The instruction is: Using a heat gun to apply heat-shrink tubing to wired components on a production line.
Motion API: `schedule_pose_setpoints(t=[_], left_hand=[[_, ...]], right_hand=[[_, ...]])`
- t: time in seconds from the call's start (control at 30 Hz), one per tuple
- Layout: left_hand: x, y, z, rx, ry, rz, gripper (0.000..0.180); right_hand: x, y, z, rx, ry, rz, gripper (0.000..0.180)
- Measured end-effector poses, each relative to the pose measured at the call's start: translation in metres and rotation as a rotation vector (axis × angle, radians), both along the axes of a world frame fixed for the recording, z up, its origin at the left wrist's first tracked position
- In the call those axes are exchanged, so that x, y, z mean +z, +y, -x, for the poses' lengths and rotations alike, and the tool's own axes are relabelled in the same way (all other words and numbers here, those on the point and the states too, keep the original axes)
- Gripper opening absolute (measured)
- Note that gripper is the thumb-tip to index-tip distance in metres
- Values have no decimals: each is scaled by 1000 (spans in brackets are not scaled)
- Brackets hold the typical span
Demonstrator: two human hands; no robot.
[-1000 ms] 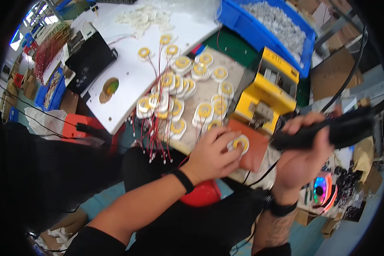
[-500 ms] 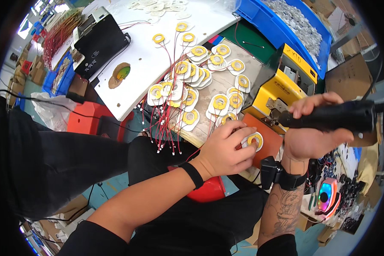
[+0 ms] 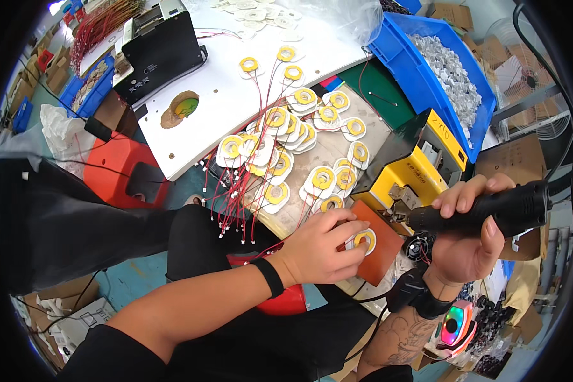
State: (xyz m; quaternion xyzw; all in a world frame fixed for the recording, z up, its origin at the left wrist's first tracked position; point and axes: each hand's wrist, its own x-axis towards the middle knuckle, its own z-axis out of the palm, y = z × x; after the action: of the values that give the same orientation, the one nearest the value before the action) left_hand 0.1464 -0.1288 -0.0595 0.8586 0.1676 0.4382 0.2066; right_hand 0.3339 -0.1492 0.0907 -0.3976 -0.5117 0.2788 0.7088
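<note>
My left hand [image 3: 321, 249] is closed on a white rounded disc with a yellow ring [image 3: 370, 246]. Its fingertips press the disc down on an orange-brown pad [image 3: 388, 239]. My right hand [image 3: 461, 254] grips a black electric screwdriver [image 3: 484, 213], lying nearly level, with the thumb against its handle. The screwdriver's tip is at the metal front of a yellow and black screw feeder [image 3: 398, 175]; whether they touch I cannot tell. Left of the pad lie several similar discs [image 3: 321, 181], some overlapping, with red and black wires [image 3: 235, 207] hanging over the table's near edge.
A blue bin [image 3: 401, 57] of clear plastic parts stands beyond the feeder. On the white table [image 3: 229, 89] are a black machine [image 3: 156, 57] and a hole. A red stool [image 3: 118, 172] is at left. A lit, coloured device [image 3: 453, 325] sits by my right forearm.
The whole view has shifted, with the work area lower and further left in it. My right thumb has come in against the screwdriver. My left hand stays on the disc.
</note>
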Motion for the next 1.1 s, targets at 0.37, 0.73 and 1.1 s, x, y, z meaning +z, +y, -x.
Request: schedule_pose_setpoints(t=[0.37,0.73,1.1], left_hand=[[2,-1,-3,3,9,-10,28],[5,0,-1,-11,15,-17,28],[8,-2,-5,-31,61,-36,35]], right_hand=[[-23,-3,-5,-129,20,-193,96],[-8,-22,21,-430,-127,28,112],[18,-147,-7,-130,36,55,99]])
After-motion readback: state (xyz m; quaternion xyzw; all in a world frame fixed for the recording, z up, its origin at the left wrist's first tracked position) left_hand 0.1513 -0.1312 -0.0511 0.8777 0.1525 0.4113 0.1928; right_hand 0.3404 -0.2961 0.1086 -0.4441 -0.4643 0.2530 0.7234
